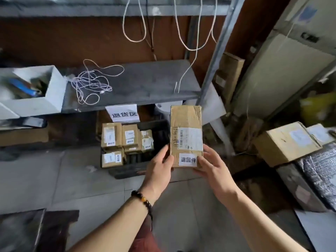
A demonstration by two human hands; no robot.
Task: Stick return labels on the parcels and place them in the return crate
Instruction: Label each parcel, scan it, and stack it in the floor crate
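Observation:
I hold a long brown cardboard parcel [186, 120] upright in front of me, its near end between both hands. My left hand [160, 166] grips its lower left edge and my right hand [212, 166] grips its lower right corner. A white return label [188, 159] with black characters is stuck on the parcel's near end, below a shipping label with a barcode. On the floor under the shelf, to the left of the parcel, stands the dark return crate [154, 128]. It holds several small labelled brown parcels [125, 140].
A grey shelf [145, 82] with tangled white cord spans above the crate, with a white paper sign [123, 114] on its front edge. A grey bin [31, 90] sits at left. More cardboard boxes [285, 142] stand at right. A metal post [216, 57] rises nearby.

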